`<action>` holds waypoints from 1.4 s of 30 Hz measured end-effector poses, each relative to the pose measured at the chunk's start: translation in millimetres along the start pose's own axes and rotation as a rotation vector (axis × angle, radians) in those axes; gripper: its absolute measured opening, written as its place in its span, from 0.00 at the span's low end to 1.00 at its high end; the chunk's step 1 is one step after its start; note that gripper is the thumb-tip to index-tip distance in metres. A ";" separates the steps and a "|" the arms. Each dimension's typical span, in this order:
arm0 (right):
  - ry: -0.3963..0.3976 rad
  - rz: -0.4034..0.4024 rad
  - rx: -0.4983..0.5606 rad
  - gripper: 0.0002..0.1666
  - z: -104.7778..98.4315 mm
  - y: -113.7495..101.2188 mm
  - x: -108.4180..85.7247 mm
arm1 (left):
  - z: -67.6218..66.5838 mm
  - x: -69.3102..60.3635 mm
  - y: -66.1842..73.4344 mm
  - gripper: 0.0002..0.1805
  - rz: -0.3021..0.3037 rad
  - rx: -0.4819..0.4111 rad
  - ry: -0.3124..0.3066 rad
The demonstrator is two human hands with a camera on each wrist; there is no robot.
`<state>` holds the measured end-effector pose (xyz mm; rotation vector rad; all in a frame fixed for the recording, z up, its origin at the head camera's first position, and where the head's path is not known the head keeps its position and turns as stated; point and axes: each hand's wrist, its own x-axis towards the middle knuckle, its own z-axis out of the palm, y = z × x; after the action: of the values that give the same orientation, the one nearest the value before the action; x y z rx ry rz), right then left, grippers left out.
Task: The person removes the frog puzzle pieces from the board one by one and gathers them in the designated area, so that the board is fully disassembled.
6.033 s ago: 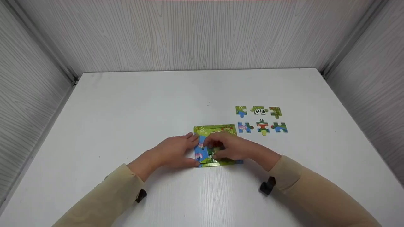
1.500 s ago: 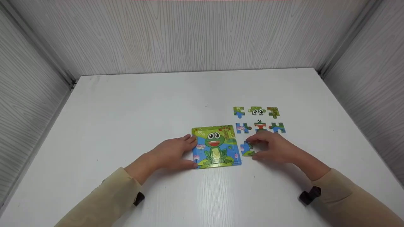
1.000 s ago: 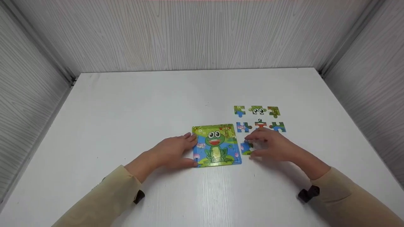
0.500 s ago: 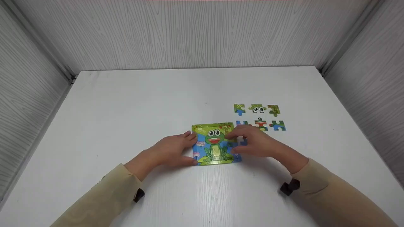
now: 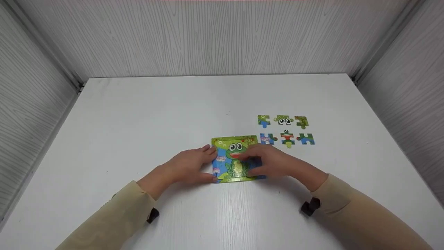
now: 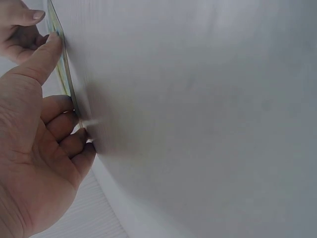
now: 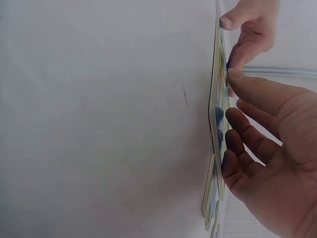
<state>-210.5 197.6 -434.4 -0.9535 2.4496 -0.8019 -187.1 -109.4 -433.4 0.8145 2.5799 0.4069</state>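
A square puzzle board (image 5: 223,141) with a smiling green frog picture lies flat on the white table. My left hand (image 5: 187,166) rests at its left side, thumb and fingers touching the edge; the left wrist view shows the thumb (image 6: 47,57) against the board's rim. Over the board's right part is my right hand (image 5: 272,161), fingertips down on the picture around the frog's body. In the right wrist view its thumb and fingers (image 7: 237,121) are spread on the board (image 7: 215,106), and nothing shows gripped. A puzzle piece right of the board is hidden beneath this hand.
Several loose jigsaw pieces lie in two rows to the right: an eyes piece (image 5: 284,121) in the far row and a mouth piece (image 5: 287,138) in the nearer one. Wood-grain panels (image 5: 222,38) stand behind and at both sides of the table.
Six seconds ago my right hand was over the board. Later it set a piece down right of the board, let go, and moved left back onto the board. My left hand has stayed put.
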 end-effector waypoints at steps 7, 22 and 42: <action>-0.037 0.022 0.009 0.29 -0.8 1.4 1.3 | 0.4 1.0 0.8 0.49 -0.013 0.005 -0.009; -0.076 0.011 0.032 0.21 -0.4 2.0 5.4 | 0.7 -1.1 1.8 0.49 -0.007 -0.017 0.013; -0.073 0.001 0.071 0.21 2.3 6.0 6.3 | 2.7 -2.6 24.2 0.41 0.070 0.084 0.036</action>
<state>-216.4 195.9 -440.9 -0.9396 2.3434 -0.8325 -172.3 -91.5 -425.7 0.9366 2.6233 0.3382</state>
